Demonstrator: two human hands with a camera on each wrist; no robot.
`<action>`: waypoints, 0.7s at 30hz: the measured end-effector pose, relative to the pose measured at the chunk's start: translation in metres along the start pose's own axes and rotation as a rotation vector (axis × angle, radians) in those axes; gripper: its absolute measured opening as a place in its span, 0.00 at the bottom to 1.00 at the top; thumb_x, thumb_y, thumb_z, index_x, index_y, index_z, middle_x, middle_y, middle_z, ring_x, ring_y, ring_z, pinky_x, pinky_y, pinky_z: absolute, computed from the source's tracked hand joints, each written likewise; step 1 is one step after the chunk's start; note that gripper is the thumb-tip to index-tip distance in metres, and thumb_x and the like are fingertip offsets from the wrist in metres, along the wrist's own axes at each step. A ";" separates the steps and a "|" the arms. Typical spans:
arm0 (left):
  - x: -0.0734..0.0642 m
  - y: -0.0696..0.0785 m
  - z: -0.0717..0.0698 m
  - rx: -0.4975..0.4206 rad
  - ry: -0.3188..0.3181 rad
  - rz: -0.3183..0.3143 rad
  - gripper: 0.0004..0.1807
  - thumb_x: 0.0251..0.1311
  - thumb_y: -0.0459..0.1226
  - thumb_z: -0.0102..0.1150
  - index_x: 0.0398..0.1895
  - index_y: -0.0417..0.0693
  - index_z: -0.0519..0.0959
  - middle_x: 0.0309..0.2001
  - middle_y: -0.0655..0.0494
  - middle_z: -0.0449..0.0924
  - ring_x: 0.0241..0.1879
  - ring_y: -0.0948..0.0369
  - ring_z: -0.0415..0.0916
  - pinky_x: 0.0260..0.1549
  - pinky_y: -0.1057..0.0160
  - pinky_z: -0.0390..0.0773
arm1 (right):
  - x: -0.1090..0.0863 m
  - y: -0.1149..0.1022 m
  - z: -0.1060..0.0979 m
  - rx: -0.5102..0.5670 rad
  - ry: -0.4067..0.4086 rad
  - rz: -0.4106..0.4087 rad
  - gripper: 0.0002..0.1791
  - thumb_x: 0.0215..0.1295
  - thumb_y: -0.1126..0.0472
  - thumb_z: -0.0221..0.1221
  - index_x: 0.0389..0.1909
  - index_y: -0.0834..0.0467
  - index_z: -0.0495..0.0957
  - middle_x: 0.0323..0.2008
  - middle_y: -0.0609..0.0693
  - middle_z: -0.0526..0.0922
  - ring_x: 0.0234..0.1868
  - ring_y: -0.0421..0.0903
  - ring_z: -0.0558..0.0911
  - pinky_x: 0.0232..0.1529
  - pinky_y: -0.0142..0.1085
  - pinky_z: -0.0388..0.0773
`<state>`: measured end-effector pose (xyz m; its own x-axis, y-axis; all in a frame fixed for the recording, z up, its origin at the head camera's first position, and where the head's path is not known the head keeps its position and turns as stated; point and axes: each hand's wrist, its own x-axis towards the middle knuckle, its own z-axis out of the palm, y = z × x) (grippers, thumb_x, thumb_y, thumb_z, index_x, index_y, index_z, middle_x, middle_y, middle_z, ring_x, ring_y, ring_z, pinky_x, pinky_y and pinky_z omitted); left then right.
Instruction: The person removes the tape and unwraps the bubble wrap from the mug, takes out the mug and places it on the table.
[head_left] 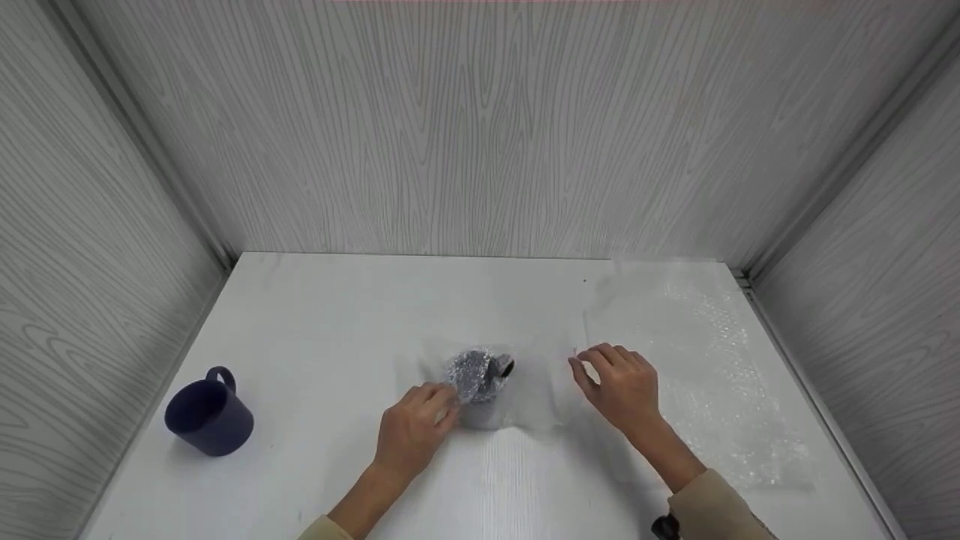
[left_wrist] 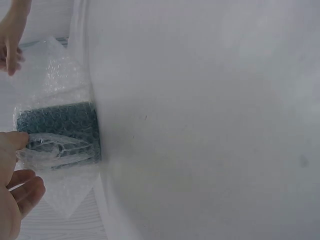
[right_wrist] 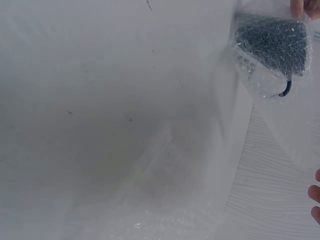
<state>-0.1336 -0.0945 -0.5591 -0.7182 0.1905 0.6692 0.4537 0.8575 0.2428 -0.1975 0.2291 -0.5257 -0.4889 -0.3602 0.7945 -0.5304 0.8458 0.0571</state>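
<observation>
A dark mug [head_left: 471,375] lies on its side on the table, wrapped in clear bubble wrap [left_wrist: 55,95]. Its dark handle [right_wrist: 286,89] shows through the wrap in the right wrist view. My left hand [head_left: 416,424] grips the wrapped mug at its near left side; in the left wrist view the thumb presses on the wrap and the other fingers curl beside it. To the right, my right hand [head_left: 621,382] has thumb and forefinger drawn together at the wrap's loose right end, pinching its edge. The right wrist view shows only some of those fingertips [right_wrist: 314,193].
A dark blue mug [head_left: 210,416] stands upright at the table's left, handle pointing back. Another sheet of bubble wrap [head_left: 705,390] lies flat along the right side. Grey wood-grain panels [head_left: 480,135] enclose the white table [head_left: 337,300] at the back and both sides.
</observation>
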 end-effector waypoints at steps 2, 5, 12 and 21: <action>0.000 0.000 0.001 -0.003 0.003 -0.001 0.15 0.52 0.38 0.81 0.42 0.51 0.88 0.40 0.56 0.89 0.35 0.61 0.88 0.29 0.68 0.86 | -0.002 0.002 0.001 -0.009 -0.003 0.015 0.08 0.56 0.58 0.76 0.30 0.56 0.87 0.27 0.50 0.88 0.25 0.49 0.86 0.25 0.43 0.83; 0.000 0.000 0.001 -0.007 0.005 0.001 0.15 0.51 0.38 0.82 0.42 0.51 0.88 0.40 0.56 0.89 0.36 0.61 0.88 0.30 0.68 0.86 | -0.004 0.005 0.001 -0.009 -0.001 0.036 0.09 0.55 0.59 0.77 0.29 0.57 0.87 0.27 0.51 0.89 0.24 0.49 0.85 0.23 0.41 0.81; -0.001 0.001 0.000 -0.017 0.003 -0.013 0.17 0.50 0.39 0.82 0.43 0.51 0.88 0.41 0.56 0.89 0.37 0.61 0.88 0.31 0.68 0.86 | -0.012 0.013 0.005 -0.022 -0.024 0.065 0.08 0.57 0.58 0.77 0.29 0.57 0.87 0.27 0.51 0.89 0.21 0.49 0.84 0.21 0.40 0.79; -0.001 0.001 0.000 -0.029 0.004 -0.021 0.17 0.50 0.38 0.83 0.44 0.51 0.88 0.42 0.56 0.90 0.38 0.61 0.89 0.31 0.68 0.87 | -0.021 0.017 0.007 -0.037 -0.090 0.158 0.09 0.58 0.57 0.76 0.30 0.59 0.88 0.28 0.54 0.90 0.22 0.51 0.85 0.20 0.40 0.78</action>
<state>-0.1323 -0.0942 -0.5592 -0.7255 0.1709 0.6666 0.4537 0.8471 0.2766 -0.2015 0.2484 -0.5460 -0.6250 -0.2544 0.7381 -0.4171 0.9080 -0.0403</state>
